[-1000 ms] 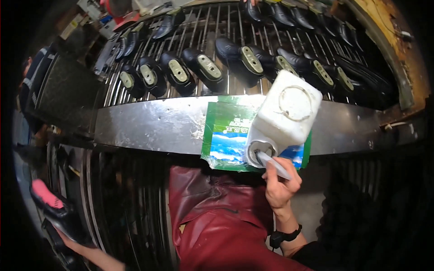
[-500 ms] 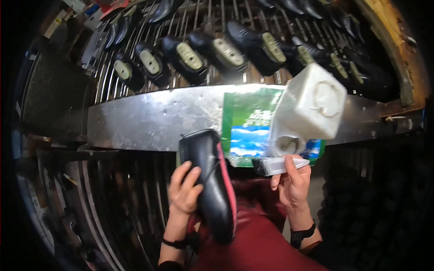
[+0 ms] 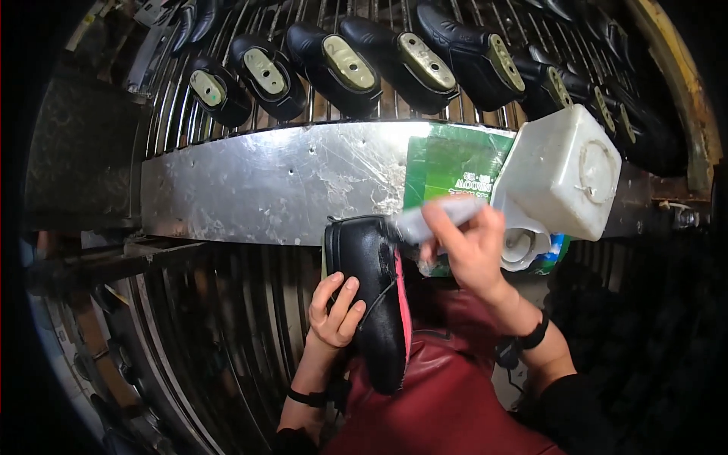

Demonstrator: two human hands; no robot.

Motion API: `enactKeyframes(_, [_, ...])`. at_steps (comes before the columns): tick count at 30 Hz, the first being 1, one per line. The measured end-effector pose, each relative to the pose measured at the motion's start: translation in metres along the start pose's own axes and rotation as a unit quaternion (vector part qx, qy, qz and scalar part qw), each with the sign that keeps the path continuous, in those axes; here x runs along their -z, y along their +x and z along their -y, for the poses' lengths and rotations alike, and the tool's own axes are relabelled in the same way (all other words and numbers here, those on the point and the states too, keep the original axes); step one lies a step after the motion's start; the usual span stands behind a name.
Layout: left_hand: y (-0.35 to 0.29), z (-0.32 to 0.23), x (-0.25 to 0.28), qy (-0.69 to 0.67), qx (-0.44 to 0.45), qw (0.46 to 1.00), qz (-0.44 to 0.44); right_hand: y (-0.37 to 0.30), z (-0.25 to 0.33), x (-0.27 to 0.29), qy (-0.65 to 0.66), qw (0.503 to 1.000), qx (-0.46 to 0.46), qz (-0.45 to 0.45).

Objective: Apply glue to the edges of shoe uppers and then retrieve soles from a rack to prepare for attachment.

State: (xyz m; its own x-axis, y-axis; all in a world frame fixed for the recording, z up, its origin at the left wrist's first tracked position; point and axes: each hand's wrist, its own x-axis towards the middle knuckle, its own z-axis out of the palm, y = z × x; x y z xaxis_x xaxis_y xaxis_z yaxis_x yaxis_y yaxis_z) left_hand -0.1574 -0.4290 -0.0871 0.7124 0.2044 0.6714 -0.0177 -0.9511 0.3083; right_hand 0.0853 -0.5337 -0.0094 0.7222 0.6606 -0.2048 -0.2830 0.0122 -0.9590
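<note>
A black leather shoe point(image 3: 366, 292) with a pink strip along its right edge is held on its side in front of the metal ledge. My left hand point(image 3: 334, 315) is closed round its left side, the fingers over the leather. My right hand point(image 3: 476, 246) grips a brush point(image 3: 436, 218) with a whitish handle, blurred by motion. The brush's dark bristle end meets the shoe's upper right edge near the heel. Right behind that hand, a white plastic jug point(image 3: 565, 171) lies tilted with a round opening point(image 3: 519, 244) toward me.
A metal ledge point(image 3: 258, 186) runs across the front of a rod rack point(image 3: 318, 106). Several black shoes on pale green lasts, such as one shoe point(image 3: 349, 64), stand on the rack. A printed green sheet point(image 3: 428, 163) lies under the jug. My red apron point(image 3: 432, 402) is below.
My right hand has moved the brush left and up, from beside the jug's opening to the shoe's edge. The shoe has shifted slightly right in the picture, and the view has shifted too.
</note>
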Motion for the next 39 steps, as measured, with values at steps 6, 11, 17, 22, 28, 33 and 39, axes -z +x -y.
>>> enactKeyframes(6, [-0.002, 0.001, 0.0, -0.005, 0.002, 1.0, -0.008, 0.021, -0.005, -0.01, -0.022, 0.999, 0.02, -0.033])
enactKeyframes(11, [0.007, 0.0, 0.001, 0.0, -0.002, 1.0, -0.014, -0.038, 0.0, 0.021, 0.046, 0.998, -0.001, 0.03])
enactKeyframes(17, [0.009, -0.002, 0.0, 0.008, 0.007, 1.0, -0.013, -0.103, 0.001, 0.052, 0.02, 0.985, -0.032, 0.17])
enactKeyframes(22, [0.021, -0.008, 0.003, 0.023, 0.009, 1.0, -0.011, -0.148, 0.026, 0.049, -0.103, 0.922, 0.233, 0.291])
enactKeyframes(28, [0.033, -0.018, 0.009, 0.018, 0.01, 1.0, 0.007, -0.169, 0.048, 0.057, -0.098, 0.911, 0.258, 0.306])
enactKeyframes(33, [0.044, -0.025, 0.014, 0.019, 0.023, 0.999, 0.017, -0.142, 0.05, 0.051, 0.019, 0.993, 0.008, 0.119])
enactKeyframes(39, [0.068, -0.031, 0.024, 0.023, 0.066, 0.996, 0.058, -0.139, 0.078, 0.052, -0.074, 0.916, 0.276, 0.281])
